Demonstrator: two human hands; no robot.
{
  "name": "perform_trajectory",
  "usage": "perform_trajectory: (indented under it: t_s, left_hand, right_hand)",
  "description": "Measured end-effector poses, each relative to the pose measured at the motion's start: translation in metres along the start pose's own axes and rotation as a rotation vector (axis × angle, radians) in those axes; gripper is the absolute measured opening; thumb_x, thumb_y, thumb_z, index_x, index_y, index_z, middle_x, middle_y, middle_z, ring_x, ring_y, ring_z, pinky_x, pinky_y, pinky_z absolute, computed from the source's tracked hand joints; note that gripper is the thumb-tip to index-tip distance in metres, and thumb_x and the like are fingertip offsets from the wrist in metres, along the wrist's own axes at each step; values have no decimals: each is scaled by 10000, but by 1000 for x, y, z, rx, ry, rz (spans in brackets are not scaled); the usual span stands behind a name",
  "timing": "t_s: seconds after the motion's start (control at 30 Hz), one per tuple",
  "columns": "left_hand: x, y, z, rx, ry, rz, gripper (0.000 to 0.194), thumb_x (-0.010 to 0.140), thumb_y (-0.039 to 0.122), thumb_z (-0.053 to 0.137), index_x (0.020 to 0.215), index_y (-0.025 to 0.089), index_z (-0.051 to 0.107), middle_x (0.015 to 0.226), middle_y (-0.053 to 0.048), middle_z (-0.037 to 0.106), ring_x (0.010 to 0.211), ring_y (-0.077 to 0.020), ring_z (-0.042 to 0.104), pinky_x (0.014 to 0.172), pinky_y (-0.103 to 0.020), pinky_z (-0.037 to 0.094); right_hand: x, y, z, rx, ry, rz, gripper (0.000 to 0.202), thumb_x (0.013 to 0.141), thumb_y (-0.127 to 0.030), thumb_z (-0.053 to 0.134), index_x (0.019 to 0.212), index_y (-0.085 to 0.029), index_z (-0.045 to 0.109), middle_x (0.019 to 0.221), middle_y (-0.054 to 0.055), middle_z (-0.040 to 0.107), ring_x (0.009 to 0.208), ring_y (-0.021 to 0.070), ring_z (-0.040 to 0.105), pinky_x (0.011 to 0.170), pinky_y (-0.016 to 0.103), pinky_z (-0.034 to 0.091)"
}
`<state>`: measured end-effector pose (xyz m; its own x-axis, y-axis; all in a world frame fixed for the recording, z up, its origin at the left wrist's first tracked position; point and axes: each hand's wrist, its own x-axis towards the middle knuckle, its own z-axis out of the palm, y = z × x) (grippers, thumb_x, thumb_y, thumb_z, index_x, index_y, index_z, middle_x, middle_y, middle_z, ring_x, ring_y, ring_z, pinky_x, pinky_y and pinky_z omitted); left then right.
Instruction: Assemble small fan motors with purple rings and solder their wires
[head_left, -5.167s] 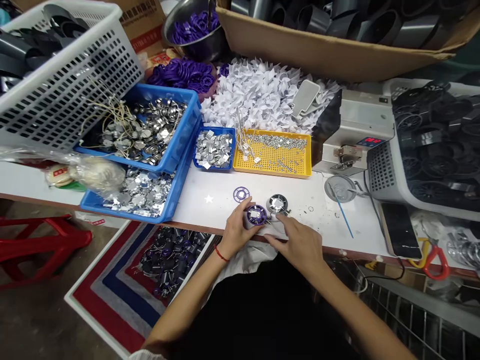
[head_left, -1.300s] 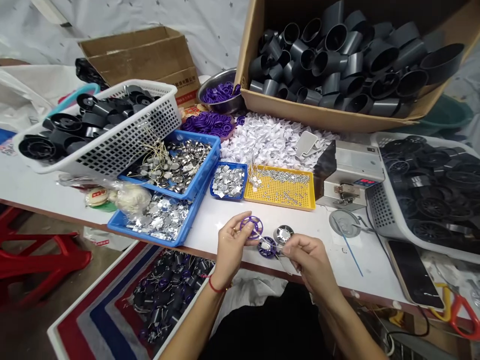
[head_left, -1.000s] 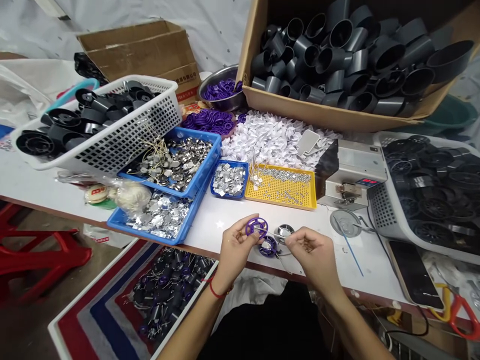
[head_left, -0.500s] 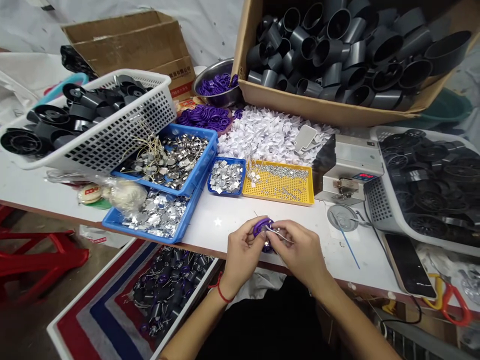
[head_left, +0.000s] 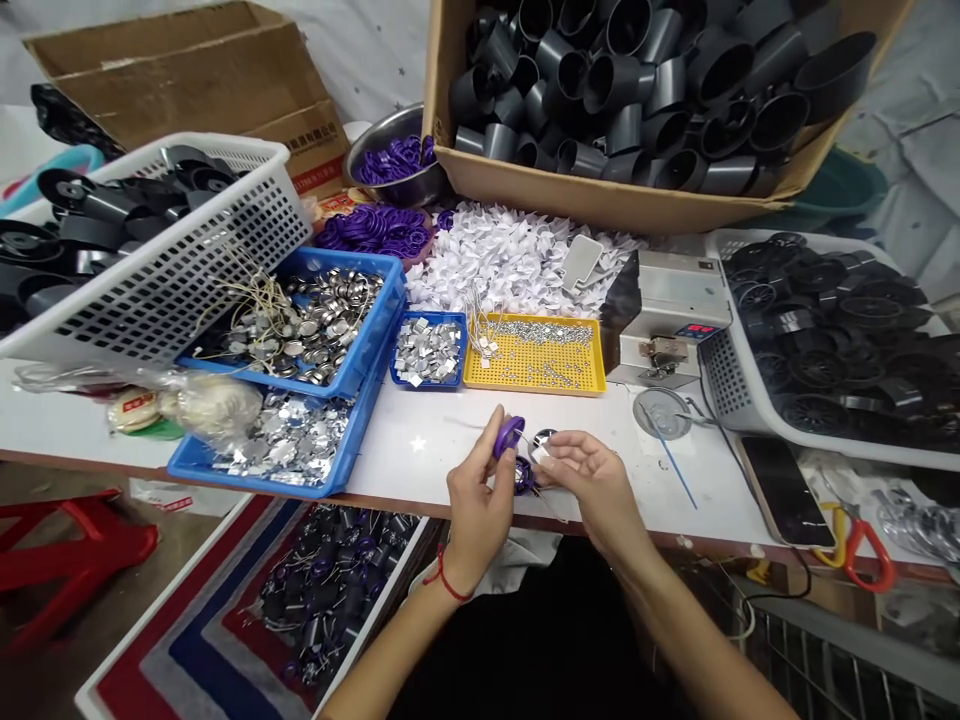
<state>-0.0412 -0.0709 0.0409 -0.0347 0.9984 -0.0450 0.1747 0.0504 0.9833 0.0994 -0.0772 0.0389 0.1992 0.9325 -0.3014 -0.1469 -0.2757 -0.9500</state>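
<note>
My left hand [head_left: 481, 490] is closed, pinching a purple plastic ring [head_left: 510, 436] upright between thumb and fingers. A thin pale wire passes by the ring, its loose end pointing left. My right hand [head_left: 596, 480] is closed too, thumb and forefinger on a small white piece [head_left: 541, 455] at the right of the wire. Just behind those fingertips shows a round silvery disc, partly hidden. Below and between the hands, a dark round part with a purple rim [head_left: 523, 476] rests by the table edge, half covered by the fingers.
Ahead are a yellow tray [head_left: 534, 380] of small metal bits, a small blue tray [head_left: 427, 382] of metal tabs and a white powder-like heap of plastic pieces [head_left: 495, 260]. A metal machine [head_left: 679, 300] and a phone [head_left: 784, 490] are right; a blue tray [head_left: 352, 375] is left.
My hands have moved apart. The purple ring has been turned upright in my left hand, and my right hand has drawn away to the right with the white piece. The camera view has shifted.
</note>
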Motion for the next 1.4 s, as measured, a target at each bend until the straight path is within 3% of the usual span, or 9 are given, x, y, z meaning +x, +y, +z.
perform_trajectory:
  t_s: [0.1,0.2,0.33,0.43,0.53,0.7,0.9,1.1,1.4]
  left_hand:
    - [-4,2,5,-141,-89,-102,530,894,343,563,1403,209,502,910,-45,713,822,-187,647,749,-292,555]
    - [-4,4,8,-285,-150,-194,503,884,367,562,1354,188,556,865,-39,700,776,-168,632,777,-300,546]
    - [2,7,4,-429,-255,-289,480,805,367,671,1247,189,614,914,-48,695,757,-152,642,706,-267,552]
    - [12,14,-4,-427,-392,-333,417,775,382,696,1127,172,619,797,-34,663,656,-149,632,539,-235,537]
    - [26,27,-11,-323,-514,-271,336,756,352,708,1014,160,611,732,-16,629,571,-114,583,434,-175,464]
    - [46,46,-14,-144,-486,-48,265,744,256,709,986,158,665,831,-39,675,650,-105,608,536,-172,493]
    - [57,43,-2,-37,-409,137,270,765,220,666,1026,153,680,1027,-70,702,866,-159,658,751,-246,538]
    - [64,27,8,105,-257,209,319,771,203,666,1082,158,616,949,-47,692,822,-143,644,721,-230,498]
    - [53,12,11,103,-227,175,291,800,242,678,1078,167,634,940,-48,672,790,-128,619,609,-187,445]
  right_hand:
    - [-4,6,7,-378,194,-493,160,790,-292,698,930,-223,664,836,60,748,787,205,731,754,352,623]
    - [-12,12,5,-739,123,-951,200,853,-179,624,1015,-278,687,931,37,769,877,214,740,805,343,617]
    - [-18,-2,-15,-909,40,-1226,443,862,-127,613,1278,-275,579,1077,37,747,958,192,722,842,320,592]
    - [-2,-24,-37,-987,92,-1086,427,878,-261,631,1301,-280,579,1194,75,696,1119,262,645,955,451,498]
    - [27,-36,-54,-982,-205,-883,287,933,-328,554,1197,-302,664,1132,52,718,1195,284,571,1020,541,368]
    - [51,-31,-61,-713,-526,-502,232,907,-401,583,997,-280,760,846,23,747,828,193,656,837,391,471]
    - [59,-24,-62,-466,-608,-112,204,774,-383,716,877,-217,775,813,28,747,716,173,677,676,297,526]
    - [73,-5,-57,-477,-391,-238,151,716,-330,755,722,-181,732,770,23,734,748,162,664,731,291,507]
    - [76,22,-57,-545,-337,-456,48,768,-286,749,759,-243,770,760,18,747,771,179,642,771,337,474]
